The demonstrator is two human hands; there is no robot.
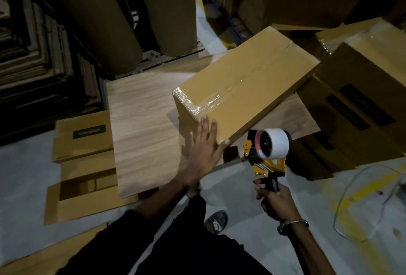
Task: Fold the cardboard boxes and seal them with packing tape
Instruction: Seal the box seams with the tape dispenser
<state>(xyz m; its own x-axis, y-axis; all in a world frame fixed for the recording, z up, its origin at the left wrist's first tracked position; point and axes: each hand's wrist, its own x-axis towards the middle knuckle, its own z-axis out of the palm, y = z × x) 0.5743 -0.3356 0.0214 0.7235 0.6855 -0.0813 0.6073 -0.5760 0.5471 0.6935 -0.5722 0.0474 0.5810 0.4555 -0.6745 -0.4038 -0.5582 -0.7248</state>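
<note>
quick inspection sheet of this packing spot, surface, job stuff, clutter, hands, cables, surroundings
surface: light wood-grain board lying on a pale floor.
job's things: brown cardboard box tilted on the board, clear tape along its top seam and near corner; yellow-and-black tape dispenser with white roll.
clutter: flattened brown cardboard sheets left of the board; taped boxes stacked at right.
grip: left hand flat against the box's near end; right hand curled round the dispenser handle.
cables: thin pale wire looping on the floor at right.
surroundings: large brown paper rolls standing behind; dark stacked cardboard at left.
</note>
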